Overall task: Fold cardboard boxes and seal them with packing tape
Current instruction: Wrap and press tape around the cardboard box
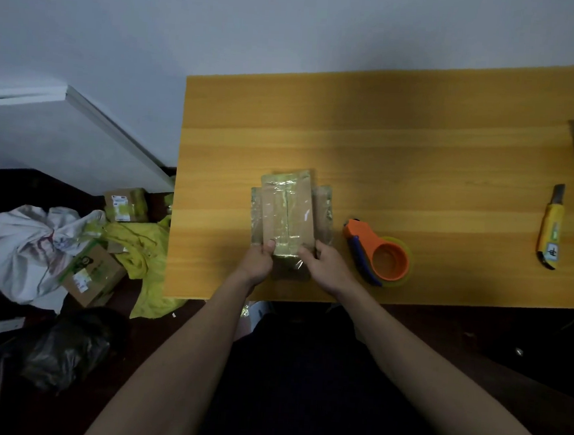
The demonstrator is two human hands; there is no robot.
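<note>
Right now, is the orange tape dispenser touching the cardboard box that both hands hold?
Apart. In the head view, a strip of bare table shows between the tape dispenser and the cardboard box, with the right hand between them.

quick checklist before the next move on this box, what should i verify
1. Both hands on the cardboard box: ok; left hand and right hand hold its near end.
2. Box supported by the table: ok.
3. Tape dispenser within reach: ok, just right of the right hand.
4. Utility knife clear of the hands: ok, far right.
5. Flaps closed: not ok, side flaps stick out.
6. Tape stuck down firmly: cannot tell.
</note>
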